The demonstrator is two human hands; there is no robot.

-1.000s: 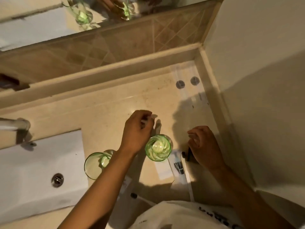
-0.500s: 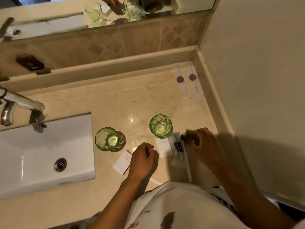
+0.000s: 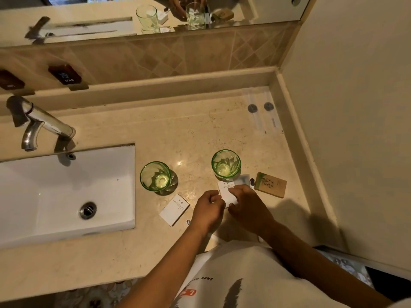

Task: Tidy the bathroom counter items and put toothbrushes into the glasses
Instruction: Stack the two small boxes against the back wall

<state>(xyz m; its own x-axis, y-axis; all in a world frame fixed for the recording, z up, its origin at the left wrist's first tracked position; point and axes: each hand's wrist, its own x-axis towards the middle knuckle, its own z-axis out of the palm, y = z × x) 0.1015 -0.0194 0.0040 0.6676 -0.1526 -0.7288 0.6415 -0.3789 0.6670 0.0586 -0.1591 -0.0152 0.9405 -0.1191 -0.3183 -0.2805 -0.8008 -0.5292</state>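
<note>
A: Nearest the camera, what are the hands doing?

B: The left hand (image 3: 208,208) and the right hand (image 3: 246,205) meet over the table (image 3: 200,134), fingers curled, both pinching a small white packet (image 3: 226,192) between them. What is inside the packet cannot be told.

A: Anything beside them?

B: At about nine o'clock from the left hand lies a white box (image 3: 175,209) flat on the table, apart from the hand. A small dark bristled tip (image 3: 188,222) shows just beside the left wrist; the rest of it is hidden.

A: And the glasses?

B: Two green glasses stand upright. The right glass (image 3: 226,163) stands at twelve o'clock from the hands, just beyond the packet. The left glass (image 3: 155,176) stands well to its nine o'clock, near the sink (image 3: 55,192). Neither holds a toothbrush.

A: To the right?

B: A brown cardboard box (image 3: 270,185) lies at two o'clock from the right hand, with a dark brush head (image 3: 252,181) at its left edge.

A: Farther back?

B: Clear wrapped packets (image 3: 262,112) lie in the far corner at one o'clock. The tap (image 3: 40,121) stands at ten o'clock above the sink, and the mirror (image 3: 155,14) runs along the back.
</note>
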